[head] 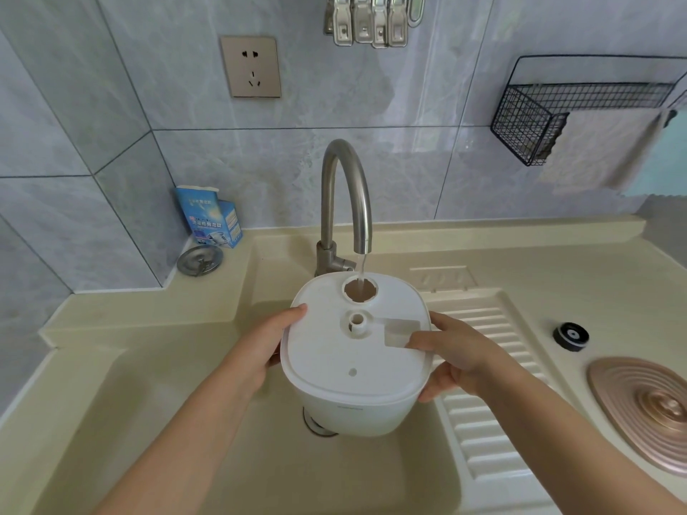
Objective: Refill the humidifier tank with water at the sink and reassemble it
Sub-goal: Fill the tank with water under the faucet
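I hold a white humidifier tank [342,362] bottom-up over the cream sink [156,421]. My left hand [267,347] grips its left side and my right hand [457,354] grips its right side, thumb on the flat face. A steel gooseneck faucet [345,195] stands behind it. A thin stream of water [361,267] falls from the spout into the tank's round fill hole [360,289]. A small black round cap [570,336] lies on the counter to the right. The sink drain [316,427] peeks out from under the tank.
A ribbed drainboard [483,403] lies right of the basin, with a rose-gold ridged lid [647,407] beyond it. A blue box [210,215] and a metal strainer [200,259] sit at the back left corner. A wall socket [251,66], a wire basket [539,120] and a hanging cloth [602,150] are on the tiled wall.
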`<state>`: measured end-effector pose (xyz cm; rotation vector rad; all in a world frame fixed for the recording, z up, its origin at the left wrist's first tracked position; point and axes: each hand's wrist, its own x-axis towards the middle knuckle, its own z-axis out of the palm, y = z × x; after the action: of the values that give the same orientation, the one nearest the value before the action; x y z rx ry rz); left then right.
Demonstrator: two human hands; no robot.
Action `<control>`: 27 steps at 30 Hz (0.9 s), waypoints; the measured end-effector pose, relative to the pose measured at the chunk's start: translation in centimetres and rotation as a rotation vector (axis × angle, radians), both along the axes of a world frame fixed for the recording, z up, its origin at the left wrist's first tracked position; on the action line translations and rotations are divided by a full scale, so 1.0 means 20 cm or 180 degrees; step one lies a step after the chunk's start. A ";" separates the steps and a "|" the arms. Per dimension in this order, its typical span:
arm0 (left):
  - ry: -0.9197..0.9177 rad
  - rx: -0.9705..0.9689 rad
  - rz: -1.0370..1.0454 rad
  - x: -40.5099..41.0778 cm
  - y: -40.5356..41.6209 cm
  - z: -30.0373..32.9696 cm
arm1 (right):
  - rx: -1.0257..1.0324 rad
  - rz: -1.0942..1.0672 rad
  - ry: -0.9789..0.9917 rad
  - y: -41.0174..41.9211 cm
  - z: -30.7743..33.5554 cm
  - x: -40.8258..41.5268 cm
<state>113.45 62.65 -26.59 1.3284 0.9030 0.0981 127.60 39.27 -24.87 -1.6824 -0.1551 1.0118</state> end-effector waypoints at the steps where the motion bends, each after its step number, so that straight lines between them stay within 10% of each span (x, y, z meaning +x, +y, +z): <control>1: 0.0002 -0.0003 -0.0002 0.00 0.00 0.00 | 0.0000 -0.0009 0.0000 0.00 0.00 0.00; 27: 0.0022 0.0023 -0.0106 0.00 0.00 0.01 | -0.0068 -0.0043 -0.0046 0.00 0.01 0.01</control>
<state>113.49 62.72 -26.42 1.3507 0.8869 0.0710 127.79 39.37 -24.68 -1.7083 -0.1425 0.9945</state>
